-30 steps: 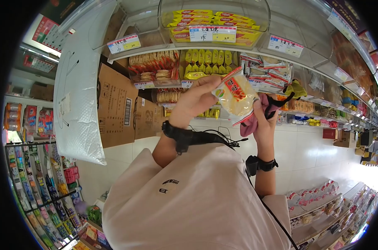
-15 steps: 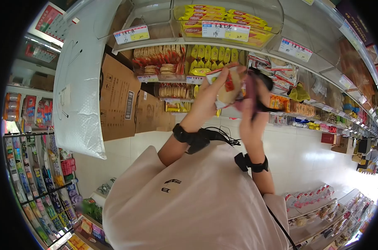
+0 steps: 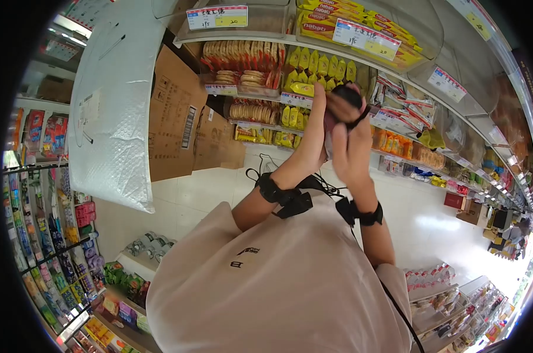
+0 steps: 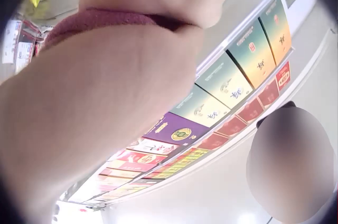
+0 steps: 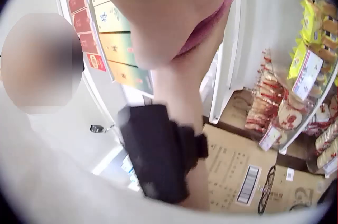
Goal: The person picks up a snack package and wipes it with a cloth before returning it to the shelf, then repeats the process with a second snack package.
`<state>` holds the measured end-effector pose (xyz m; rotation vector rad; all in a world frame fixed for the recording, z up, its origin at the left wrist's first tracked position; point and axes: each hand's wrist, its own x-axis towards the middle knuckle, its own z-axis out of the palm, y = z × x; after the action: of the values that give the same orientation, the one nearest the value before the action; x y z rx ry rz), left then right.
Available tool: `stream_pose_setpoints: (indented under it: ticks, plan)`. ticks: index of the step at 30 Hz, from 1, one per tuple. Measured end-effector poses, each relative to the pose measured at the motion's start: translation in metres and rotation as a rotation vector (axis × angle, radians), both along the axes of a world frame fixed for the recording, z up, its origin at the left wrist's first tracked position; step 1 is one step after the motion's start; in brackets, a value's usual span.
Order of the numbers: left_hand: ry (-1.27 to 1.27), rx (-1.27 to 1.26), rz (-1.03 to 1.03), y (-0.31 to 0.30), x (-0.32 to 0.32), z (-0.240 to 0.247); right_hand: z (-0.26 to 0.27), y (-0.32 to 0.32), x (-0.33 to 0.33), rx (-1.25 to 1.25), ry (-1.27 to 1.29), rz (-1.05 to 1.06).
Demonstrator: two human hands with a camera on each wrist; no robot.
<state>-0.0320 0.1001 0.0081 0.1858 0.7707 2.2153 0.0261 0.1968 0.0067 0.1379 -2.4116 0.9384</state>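
Both hands are together in front of the snack shelves, around a purple-and-black cloth item (image 3: 330,122). My left hand (image 3: 309,130) grips it from the left, thumb side upward. From the right, my right hand (image 3: 353,147) holds the same item, fingers blurred against its black part. In the left wrist view, purple cloth (image 4: 100,22) shows as a band between skin surfaces; the right wrist view shows a purple edge (image 5: 206,31) too. Fingertips are hidden in both wrist views. The snack packet is not visible; whether it lies inside the cloth I cannot tell.
Shelf bins hold yellow wafer packs (image 3: 331,22), round crackers (image 3: 243,56) and small yellow packs (image 3: 319,65). Cardboard boxes (image 3: 175,112) and a silvery padded sheet (image 3: 113,112) stand at the left. Low racks (image 3: 431,291) are at the lower right.
The red-and-white snack packet, held by my left hand earlier, has gone out of sight at the cloth. Both hands have come closer together, and the view has turned somewhat.
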Motion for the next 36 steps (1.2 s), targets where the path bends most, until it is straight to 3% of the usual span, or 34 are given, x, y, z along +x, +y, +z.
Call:
stream_pose_setpoints:
  ticks: [1, 4, 5, 8, 11, 15, 17, 19, 20, 22, 24, 27, 29, 30, 32, 33, 34, 36]
  plan:
    - [-0.020, -0.103, 0.038, -0.004, 0.007, 0.011, -0.008, -0.001, -0.006, -0.250, -0.012, -0.103]
    - [-0.069, -0.076, 0.079, -0.008, 0.003, 0.012, -0.005, -0.016, -0.019, -0.047, 0.108, -0.153]
    - [-0.016, 0.056, 0.053, -0.011, -0.008, 0.002, -0.005, -0.036, -0.015, -0.094, 0.188, -0.156]
    - [-0.194, 0.280, 0.000, -0.030, -0.024, -0.013, -0.010, -0.042, -0.018, 0.033, 0.141, -0.066]
    - [-0.208, -0.040, 0.138, -0.034, -0.019, -0.005, -0.019, -0.023, -0.036, 0.126, 0.087, -0.049]
    - [-0.046, -0.227, 0.281, -0.036, -0.023, -0.030, -0.027, -0.028, -0.036, -0.629, -0.221, -0.183]
    - [0.418, -0.396, 0.513, -0.038, -0.030, -0.037, -0.039, -0.022, -0.025, -0.829, -0.343, -0.140]
    - [0.601, -0.471, 0.554, -0.048, -0.037, -0.031, -0.024, -0.033, -0.019, -0.963, -0.385, -0.083]
    - [0.418, -0.437, 0.456, -0.055, -0.042, -0.030, -0.016, -0.040, -0.018, -1.013, -0.386, -0.050]
    - [0.059, -0.361, 0.259, -0.065, -0.052, -0.028, -0.016, -0.039, -0.019, -0.963, -0.435, -0.042]
    - [0.150, -0.401, 0.269, -0.066, -0.055, -0.038, -0.017, -0.041, -0.019, -0.929, -0.487, -0.084]
    - [0.309, -0.452, 0.337, -0.064, -0.051, -0.046, -0.014, -0.035, -0.023, -0.610, -0.559, -0.314]
    - [0.337, -0.428, 0.447, -0.061, -0.041, -0.039, -0.017, -0.039, -0.025, -0.417, -0.362, -0.347]
    - [0.308, -0.357, 0.390, -0.063, -0.041, -0.040, -0.019, -0.045, -0.026, -0.319, -0.268, -0.362]
    - [0.248, -0.217, 0.274, -0.072, -0.048, -0.045, -0.020, -0.068, -0.030, -0.344, -0.146, -0.099]
    - [0.147, -0.164, 0.215, -0.074, -0.049, -0.039, -0.011, -0.073, -0.031, -0.075, -0.116, 0.043]
    - [0.165, -0.163, 0.084, -0.082, -0.055, -0.039, -0.005, -0.083, -0.031, -0.042, -0.152, 0.062]
    - [0.115, -0.069, 0.095, -0.081, -0.054, -0.026, -0.004, -0.085, -0.036, 0.074, -0.148, 0.060]
